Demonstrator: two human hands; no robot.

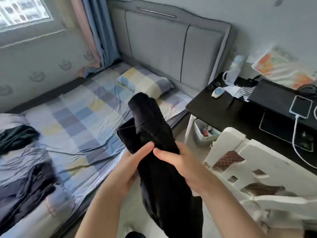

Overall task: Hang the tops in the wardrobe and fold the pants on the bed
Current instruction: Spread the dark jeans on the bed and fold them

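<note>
Head view: I've got both hands on the black garment point(154, 127), held up over the bed's point(77, 117) near edge. Left hand point(132, 165) grips it from the left, thumb on top; right hand point(178, 162) clamps it from the right. Can't tell top or pants. More dark clothes point(15, 138) lie at left on the bed. Black counter point(223, 109) at right carries a phone point(300, 107).

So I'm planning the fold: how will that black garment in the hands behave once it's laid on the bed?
Probably floppy: the black garment bunches and droops below the left hand and right hand, holding no shape. It looks fairly thick, so it may have some weight. On the already wrinkled bed sheet it will likely need smoothing flat.
</note>
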